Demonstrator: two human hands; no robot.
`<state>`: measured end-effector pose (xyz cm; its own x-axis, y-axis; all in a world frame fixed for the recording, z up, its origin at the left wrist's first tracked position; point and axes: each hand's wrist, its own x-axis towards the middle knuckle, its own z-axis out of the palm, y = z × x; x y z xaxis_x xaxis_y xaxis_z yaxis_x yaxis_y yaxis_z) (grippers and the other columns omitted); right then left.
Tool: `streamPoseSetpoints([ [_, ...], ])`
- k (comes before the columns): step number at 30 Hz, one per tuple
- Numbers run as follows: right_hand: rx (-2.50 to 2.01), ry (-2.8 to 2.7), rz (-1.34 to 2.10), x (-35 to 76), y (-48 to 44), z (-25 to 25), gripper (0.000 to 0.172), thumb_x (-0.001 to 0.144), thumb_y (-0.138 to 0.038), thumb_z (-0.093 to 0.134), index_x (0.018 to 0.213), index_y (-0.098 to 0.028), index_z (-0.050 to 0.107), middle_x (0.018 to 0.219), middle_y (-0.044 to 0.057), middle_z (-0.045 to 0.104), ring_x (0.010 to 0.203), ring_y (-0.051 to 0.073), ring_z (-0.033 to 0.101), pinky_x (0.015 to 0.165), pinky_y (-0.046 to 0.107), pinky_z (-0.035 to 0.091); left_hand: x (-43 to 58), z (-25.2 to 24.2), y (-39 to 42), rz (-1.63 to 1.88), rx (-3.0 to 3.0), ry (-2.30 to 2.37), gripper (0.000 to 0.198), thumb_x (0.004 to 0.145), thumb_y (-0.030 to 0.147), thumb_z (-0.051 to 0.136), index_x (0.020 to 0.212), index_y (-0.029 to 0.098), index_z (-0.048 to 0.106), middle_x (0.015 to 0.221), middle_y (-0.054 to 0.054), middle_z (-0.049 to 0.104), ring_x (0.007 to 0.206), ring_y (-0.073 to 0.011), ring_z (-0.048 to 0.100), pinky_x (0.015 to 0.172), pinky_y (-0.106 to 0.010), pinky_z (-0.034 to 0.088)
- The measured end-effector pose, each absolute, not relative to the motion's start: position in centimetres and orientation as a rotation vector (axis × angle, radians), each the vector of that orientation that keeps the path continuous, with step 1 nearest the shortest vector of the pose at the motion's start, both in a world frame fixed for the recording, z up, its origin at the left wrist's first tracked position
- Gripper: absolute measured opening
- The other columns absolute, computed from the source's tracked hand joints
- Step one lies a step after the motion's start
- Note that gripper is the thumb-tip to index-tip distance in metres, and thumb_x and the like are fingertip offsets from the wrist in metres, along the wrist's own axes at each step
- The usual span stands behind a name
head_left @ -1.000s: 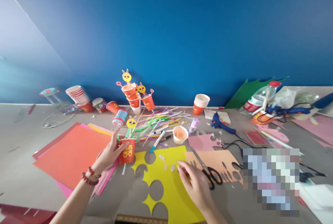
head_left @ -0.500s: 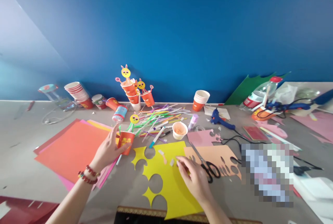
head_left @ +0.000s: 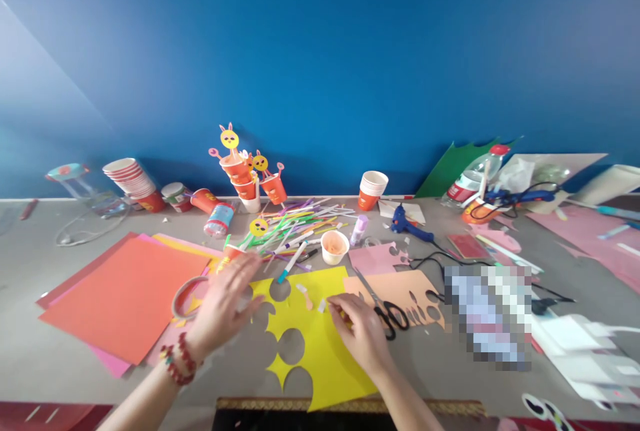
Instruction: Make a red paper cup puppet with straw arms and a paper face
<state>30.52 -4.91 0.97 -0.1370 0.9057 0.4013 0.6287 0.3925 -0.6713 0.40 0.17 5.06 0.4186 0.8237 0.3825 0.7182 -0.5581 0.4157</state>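
Blue wall [head_left: 320, 71] backs a grey tabletop [head_left: 240, 371] strewn with craft pieces, seen from the head camera. On the left, the left hand [head_left: 223, 304] hangs before a red paper cup [head_left: 231, 253], its fingers spread and apparently gripping nothing. The cup lies just beyond it, left of the loose straws [head_left: 300, 224], with a yellow face [head_left: 259, 227] near its rim. Nearer the middle, the right hand [head_left: 357, 331] rests over a yellow sheet [head_left: 330, 351], fingers curled close to a small whitish piece [head_left: 322, 305]; whether they pinch it I cannot tell.

As for progress, a far cluster of decorated cups [head_left: 237, 171] already carries faces and ears, and round holes along the yellow sheet suggest discs already cut. Plain stacked cups [head_left: 374, 189] on the far right look unworked. The near cup seems partly made up.

Most of that cup is hidden by the left hand, so contact is uncertain. Ears on its face cannot be made out against the straws. A pixelated patch [head_left: 487, 317] masks something at right, and both forearms run off the near edge.
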Motion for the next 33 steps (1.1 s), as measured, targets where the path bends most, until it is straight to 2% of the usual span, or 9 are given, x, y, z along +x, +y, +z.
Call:
streamPoseSetpoints([
  [3, -1.336, -1.872, 0.447, 30.5, -4.8, 0.5, 0.014, 0.097, -0.019, 0.047, 0.097, -0.022, 0.061, 0.086, 0.007, 0.071, 0.07, 0.021, 0.068, 0.062, 0.03, 0.054, 5.4, 5.4, -2.0, 0.601, 2.501, 0.801, 0.07, 0.084, 0.037, 0.072, 0.148, 0.036, 0.044, 0.152, -0.005, 0.048, 0.141, -0.0377, 0.041, 0.121, -0.054, 0.022],
  [5, -1.347, -1.857, 0.416, 30.5, -4.8, 0.3, 0.012, 0.096, -0.018, 0.046, 0.095, -0.022, 0.057, 0.082, 0.005, 0.068, 0.07, 0.02, 0.068, 0.063, 0.03, 0.054, 8.0, 4.9, -2.6, 0.625, 2.407, 0.636, 0.076, 0.077, 0.039, 0.079, 0.146, 0.036, 0.046, 0.149, -0.004, 0.052, 0.136, -0.0401, 0.048, 0.122, -0.051, 0.023],
  [7, -1.35, -1.832, 0.385, 30.6, -4.8, 0.2, 0.011, 0.095, -0.016, 0.045, 0.095, -0.022, 0.054, 0.082, 0.005, 0.067, 0.071, 0.02, 0.068, 0.064, 0.029, 0.055, 9.5, 4.1, -2.5, 0.641, 2.373, 0.591, 0.082, 0.075, 0.042, 0.081, 0.148, 0.035, 0.043, 0.15, -0.004, 0.051, 0.136, -0.0414, 0.047, 0.122, -0.051, 0.02],
  [14, -1.369, -1.864, 0.42, 30.6, -4.8, 0.5, 0.013, 0.093, -0.014, 0.045, 0.088, -0.023, 0.052, 0.076, 0.002, 0.063, 0.065, 0.017, 0.064, 0.06, 0.026, 0.051, 7.1, 1.3, -1.2, 0.478, 2.492, 0.771, 0.092, 0.077, 0.058, 0.074, 0.153, 0.03, 0.032, 0.157, -0.01, 0.037, 0.147, -0.0373, 0.031, 0.124, -0.054, 0.01],
  [16, -1.37, -1.863, 0.426, 30.6, -4.8, 0.5, 0.013, 0.094, -0.014, 0.046, 0.087, -0.023, 0.052, 0.075, 0.002, 0.063, 0.064, 0.017, 0.063, 0.06, 0.026, 0.05, 5.5, 1.0, -1.4, 0.373, 2.565, 0.854, 0.093, 0.081, 0.06, 0.068, 0.156, 0.027, 0.024, 0.16, -0.012, 0.031, 0.148, -0.0376, 0.027, 0.122, -0.056, 0.013],
  [19, -1.368, -1.86, 0.438, 30.6, -4.7, 0.4, 0.012, 0.094, -0.016, 0.047, 0.087, -0.022, 0.053, 0.076, 0.002, 0.064, 0.064, 0.017, 0.064, 0.058, 0.025, 0.049, 3.4, 0.9, -2.1, 0.331, 2.634, 0.961, 0.089, 0.088, 0.057, 0.061, 0.158, 0.026, 0.017, 0.162, -0.012, 0.026, 0.148, -0.0355, 0.028, 0.121, -0.052, 0.022],
  [22, -1.365, -1.863, 0.445, 30.6, -4.6, 0.3, 0.011, 0.094, -0.016, 0.048, 0.087, -0.022, 0.054, 0.076, 0.002, 0.064, 0.065, 0.017, 0.064, 0.059, 0.025, 0.049, 2.4, 1.4, -2.4, 0.345, 2.656, 1.014, 0.081, 0.094, 0.052, 0.055, 0.159, 0.028, 0.013, 0.163, -0.01, 0.024, 0.149, -0.0347, 0.027, 0.121, -0.051, 0.025],
  [28, -1.371, -1.884, 0.443, 30.6, -4.7, 0.5, 0.013, 0.095, -0.015, 0.047, 0.088, -0.022, 0.055, 0.078, 0.003, 0.065, 0.068, 0.018, 0.064, 0.062, 0.026, 0.048, 3.6, 1.9, -1.6, 0.207, 2.734, 0.806, 0.082, 0.09, 0.06, 0.056, 0.157, 0.034, 0.016, 0.164, -0.006, 0.023, 0.149, -0.036, 0.024, 0.122, -0.055, 0.016],
  [33, -1.384, -1.884, 0.441, 30.7, -4.5, 0.3, 0.013, 0.094, -0.013, 0.047, 0.086, -0.022, 0.054, 0.077, 0.002, 0.064, 0.067, 0.018, 0.063, 0.061, 0.025, 0.047, 3.5, 1.1, -0.3, 0.225, 2.774, 0.999, 0.074, 0.092, 0.059, 0.054, 0.154, 0.026, 0.032, 0.158, -0.009, 0.038, 0.145, -0.0345, 0.035, 0.12, -0.051, 0.024],
])
